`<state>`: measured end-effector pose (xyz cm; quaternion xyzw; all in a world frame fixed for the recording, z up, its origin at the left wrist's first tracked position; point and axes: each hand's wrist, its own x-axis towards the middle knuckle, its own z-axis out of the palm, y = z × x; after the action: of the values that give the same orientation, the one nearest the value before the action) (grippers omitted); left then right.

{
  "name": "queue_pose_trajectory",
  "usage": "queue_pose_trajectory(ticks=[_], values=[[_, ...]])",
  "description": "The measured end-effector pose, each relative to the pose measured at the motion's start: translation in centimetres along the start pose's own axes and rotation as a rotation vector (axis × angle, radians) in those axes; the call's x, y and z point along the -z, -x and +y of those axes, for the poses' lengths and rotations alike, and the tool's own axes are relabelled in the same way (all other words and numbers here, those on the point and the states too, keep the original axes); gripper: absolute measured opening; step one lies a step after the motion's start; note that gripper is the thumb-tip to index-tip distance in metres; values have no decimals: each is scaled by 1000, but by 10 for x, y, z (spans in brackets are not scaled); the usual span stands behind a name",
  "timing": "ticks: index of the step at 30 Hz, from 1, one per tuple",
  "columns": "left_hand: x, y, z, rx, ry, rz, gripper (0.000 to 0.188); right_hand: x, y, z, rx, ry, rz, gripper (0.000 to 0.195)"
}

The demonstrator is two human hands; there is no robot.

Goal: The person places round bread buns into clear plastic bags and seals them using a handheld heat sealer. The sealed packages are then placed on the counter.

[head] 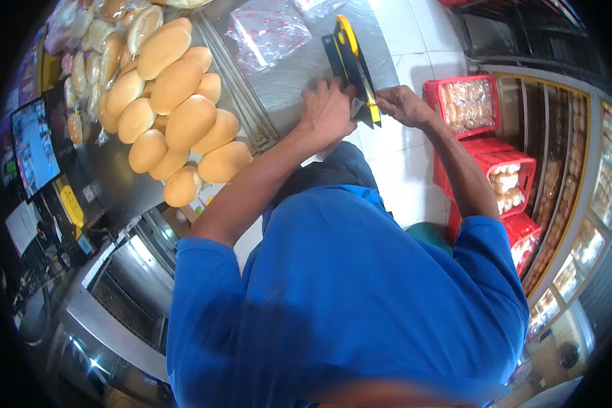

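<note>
A black and yellow bag-neck tape sealer (354,66) stands at the edge of a steel table (285,86), with what looks like a yellow tape roll at its far end. My left hand (329,112) is closed around a clear plastic bag (357,108) just left of the sealer's near end. Most of that bag and its contents are hidden under the hand. On the sealer's other side, my right hand (407,106) has its fingers bunched close against the yellow near end. Whether those fingers pinch the bag's end or tape cannot be made out.
Oval bread rolls (191,122) lie heaped to the left, beside a metal tray (234,76). Bagged rolls (99,56) are piled behind them. A stack of printed plastic bags (268,33) lies beyond my left hand. Red crates (505,163) of packed bread stand on the floor at right.
</note>
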<state>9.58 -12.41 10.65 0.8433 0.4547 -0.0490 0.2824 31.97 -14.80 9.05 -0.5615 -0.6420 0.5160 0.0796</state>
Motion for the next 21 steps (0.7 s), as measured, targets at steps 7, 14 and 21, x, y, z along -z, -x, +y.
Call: queue_pose_trajectory(ticks=[7, 14, 21], values=[[-18, -7, -15, 104, 60, -49, 68, -10, -15, 12, -113, 85, 33, 40], [182, 15, -96, 269, 66, 325, 48, 4, 0, -77, 0, -49, 311, 70], [63, -20, -157, -24, 143, 446, 24, -5, -10, -102, 231, 292, 522, 69]])
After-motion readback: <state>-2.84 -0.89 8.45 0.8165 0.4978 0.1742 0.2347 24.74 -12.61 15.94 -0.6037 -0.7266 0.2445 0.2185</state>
